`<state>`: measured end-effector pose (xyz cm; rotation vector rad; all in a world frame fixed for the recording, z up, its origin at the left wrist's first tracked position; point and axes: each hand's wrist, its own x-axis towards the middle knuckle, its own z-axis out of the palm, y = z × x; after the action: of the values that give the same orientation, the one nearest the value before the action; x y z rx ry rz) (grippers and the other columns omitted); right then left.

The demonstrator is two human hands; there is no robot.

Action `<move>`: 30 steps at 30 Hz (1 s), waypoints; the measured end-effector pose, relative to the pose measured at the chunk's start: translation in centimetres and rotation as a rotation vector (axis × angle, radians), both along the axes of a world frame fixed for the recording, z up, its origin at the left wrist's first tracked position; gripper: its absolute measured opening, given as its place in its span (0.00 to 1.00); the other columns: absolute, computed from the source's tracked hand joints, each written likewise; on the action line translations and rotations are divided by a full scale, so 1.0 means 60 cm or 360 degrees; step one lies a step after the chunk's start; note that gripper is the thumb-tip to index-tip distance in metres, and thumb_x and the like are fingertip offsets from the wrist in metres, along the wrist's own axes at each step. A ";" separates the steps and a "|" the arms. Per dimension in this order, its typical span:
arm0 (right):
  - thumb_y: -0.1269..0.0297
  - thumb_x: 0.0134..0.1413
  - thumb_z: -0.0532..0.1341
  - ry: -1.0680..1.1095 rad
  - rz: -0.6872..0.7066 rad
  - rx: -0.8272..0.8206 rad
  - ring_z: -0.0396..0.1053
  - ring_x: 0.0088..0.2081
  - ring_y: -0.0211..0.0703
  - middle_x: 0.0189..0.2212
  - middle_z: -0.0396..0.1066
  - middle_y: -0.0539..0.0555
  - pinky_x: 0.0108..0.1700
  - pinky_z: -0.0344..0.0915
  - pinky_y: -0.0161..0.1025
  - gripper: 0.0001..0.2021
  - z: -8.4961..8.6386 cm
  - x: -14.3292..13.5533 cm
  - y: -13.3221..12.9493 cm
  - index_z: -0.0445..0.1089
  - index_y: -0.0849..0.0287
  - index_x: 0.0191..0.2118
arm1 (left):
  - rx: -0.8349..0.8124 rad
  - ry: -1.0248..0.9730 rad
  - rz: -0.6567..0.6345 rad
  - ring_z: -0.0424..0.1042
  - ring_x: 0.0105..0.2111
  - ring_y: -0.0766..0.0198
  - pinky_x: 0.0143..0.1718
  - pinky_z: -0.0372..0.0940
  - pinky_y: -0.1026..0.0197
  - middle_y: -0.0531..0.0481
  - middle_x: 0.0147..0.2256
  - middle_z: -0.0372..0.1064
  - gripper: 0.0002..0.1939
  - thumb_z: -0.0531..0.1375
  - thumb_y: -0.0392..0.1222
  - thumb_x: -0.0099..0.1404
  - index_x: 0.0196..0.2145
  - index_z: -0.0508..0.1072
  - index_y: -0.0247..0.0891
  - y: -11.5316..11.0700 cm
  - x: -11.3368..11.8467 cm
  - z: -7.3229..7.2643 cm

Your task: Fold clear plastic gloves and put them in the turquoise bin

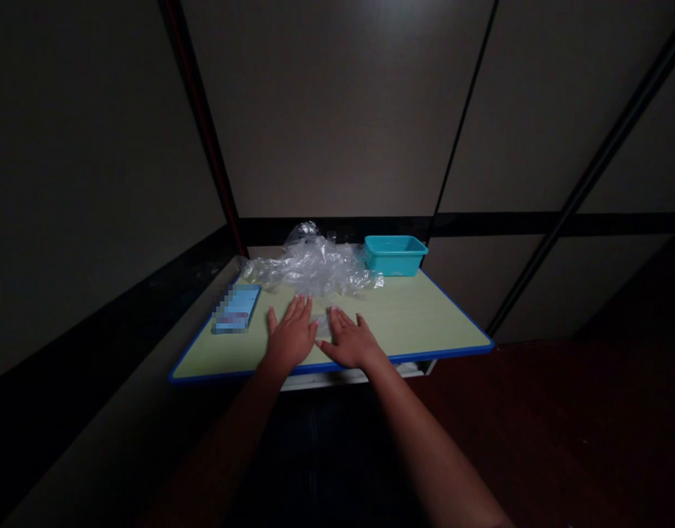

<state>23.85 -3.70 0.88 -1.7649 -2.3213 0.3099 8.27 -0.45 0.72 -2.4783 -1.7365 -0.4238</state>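
Two arms point(419, 433) reach over the desk point(419, 312), where a crumpled heap of clear plastic point(320, 265) lies unsmoothed at the back, beside a blue box point(395, 261). The left hand point(292, 341) and right hand point(353, 343) rest palm-down, fingers spread, gripping nothing; the small clear plastic piece point(324, 328) on the desk between them looks largely flattened.
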 end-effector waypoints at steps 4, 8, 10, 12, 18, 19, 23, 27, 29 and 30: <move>0.46 0.61 0.45 0.0004 0.0021 0.0006 0.36 0.70 0.49 0.69 0.36 0.63 0.66 0.33 0.62 0.41 0.001 0.000 -0.001 0.37 0.72 0.69 | -0.0202 0.0043 0.0048 0.44 0.68 0.53 0.62 0.32 0.27 0.43 0.67 0.45 0.28 0.43 0.46 0.71 0.66 0.51 0.37 0.004 -0.023 -0.003; 0.45 0.61 0.47 0.0053 0.0029 0.0014 0.36 0.70 0.51 0.69 0.37 0.64 0.66 0.32 0.63 0.41 0.003 0.001 -0.003 0.38 0.69 0.69 | -0.0070 -0.0126 -0.0007 0.43 0.68 0.52 0.62 0.35 0.27 0.42 0.68 0.43 0.29 0.44 0.45 0.71 0.66 0.50 0.36 0.007 -0.042 -0.008; 0.44 0.59 0.50 0.0141 0.0036 0.0028 0.36 0.70 0.53 0.69 0.38 0.64 0.66 0.32 0.63 0.42 0.002 0.003 -0.004 0.39 0.67 0.70 | 0.0181 -0.0344 -0.0009 0.42 0.68 0.51 0.63 0.36 0.30 0.40 0.68 0.43 0.30 0.45 0.44 0.70 0.67 0.49 0.35 0.007 -0.049 -0.011; 0.43 0.57 0.54 0.0313 0.0042 0.0075 0.36 0.70 0.54 0.69 0.39 0.64 0.66 0.33 0.63 0.43 -0.002 0.008 -0.005 0.41 0.65 0.69 | 0.0344 -0.0608 -0.0013 0.42 0.68 0.50 0.64 0.38 0.33 0.37 0.67 0.44 0.30 0.46 0.45 0.69 0.66 0.50 0.34 0.010 -0.057 -0.015; 0.52 0.47 0.64 0.1826 -0.0110 0.0469 0.61 0.59 0.50 0.57 0.67 0.60 0.58 0.59 0.51 0.26 -0.023 0.047 0.008 0.66 0.55 0.53 | 0.0375 -0.1666 -0.0237 0.65 0.57 0.54 0.58 0.59 0.50 0.39 0.54 0.69 0.18 0.57 0.47 0.62 0.49 0.70 0.38 0.032 -0.083 -0.023; 0.54 0.44 0.66 0.2196 -0.0205 0.0516 0.69 0.51 0.47 0.47 0.73 0.56 0.50 0.66 0.46 0.21 -0.024 0.054 0.010 0.68 0.53 0.46 | 0.0358 -0.1914 -0.0224 0.71 0.48 0.57 0.51 0.65 0.54 0.43 0.45 0.73 0.14 0.59 0.47 0.61 0.42 0.71 0.39 0.032 -0.086 -0.022; 0.56 0.38 0.69 0.2991 -0.0455 0.0493 0.57 0.17 0.32 0.15 0.55 0.38 0.20 0.57 0.30 0.19 -0.018 0.076 0.008 0.56 0.53 0.25 | 0.0232 -0.2562 -0.0253 0.57 0.16 0.72 0.20 0.57 0.68 0.60 0.15 0.53 0.19 0.63 0.49 0.58 0.20 0.58 0.40 0.017 -0.092 -0.009; 0.57 0.36 0.70 0.3046 -0.0463 0.0305 0.43 0.13 0.28 0.11 0.44 0.36 0.14 0.45 0.28 0.28 -0.006 0.073 -0.001 0.44 0.54 0.20 | -0.0220 -0.2920 -0.0344 0.44 0.11 0.76 0.14 0.45 0.70 0.64 0.11 0.41 0.28 0.64 0.52 0.59 0.16 0.50 0.40 0.000 -0.092 0.005; 0.57 0.36 0.70 0.3026 -0.0465 0.0239 0.41 0.12 0.27 0.10 0.44 0.36 0.13 0.42 0.28 0.28 -0.003 0.065 -0.003 0.44 0.54 0.18 | -0.0434 -0.2995 -0.0290 0.43 0.10 0.76 0.13 0.43 0.70 0.64 0.10 0.40 0.30 0.64 0.53 0.60 0.15 0.49 0.40 -0.004 -0.091 0.010; 0.58 0.36 0.71 0.3016 -0.0467 0.0214 0.41 0.12 0.27 0.10 0.44 0.37 0.13 0.41 0.28 0.28 -0.002 0.062 -0.003 0.45 0.54 0.18 | -0.0493 -0.3000 -0.0259 0.42 0.10 0.77 0.13 0.43 0.70 0.64 0.10 0.40 0.30 0.63 0.53 0.61 0.15 0.49 0.40 -0.005 -0.090 0.013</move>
<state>27.54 -3.86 0.78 -0.7677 -0.6518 1.0640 2.87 -0.76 1.48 -2.0560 -1.6617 -3.3960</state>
